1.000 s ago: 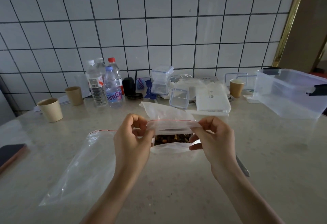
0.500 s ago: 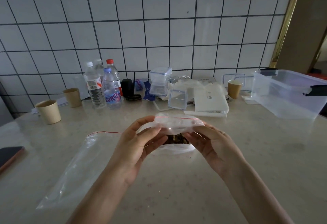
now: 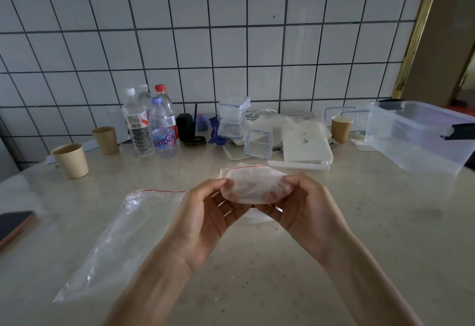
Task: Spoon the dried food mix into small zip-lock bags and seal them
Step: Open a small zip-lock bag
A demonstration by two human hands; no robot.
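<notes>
A small zip-lock bag (image 3: 253,184) with a red strip along its top lies flat and tilted between my two hands above the table. My left hand (image 3: 205,212) holds its left end, palm up, fingers curled under it. Gripping the right end is my right hand (image 3: 300,202), thumb on top. Dark dried food shows faintly through the plastic. Directly under my hands a white rim (image 3: 259,216) peeks out; what it belongs to is hidden. No spoon shows.
A large empty zip-lock bag (image 3: 123,238) lies flat at the left. A phone (image 3: 12,225) sits at the far left edge. Paper cups (image 3: 70,161), water bottles (image 3: 151,127), small clear boxes (image 3: 258,143) and a big clear tub (image 3: 421,138) line the back by the tiled wall.
The small bag went from hanging upright, pinched at its top strip, to lying flat between my hands. My palms turned upward and my hands came closer together.
</notes>
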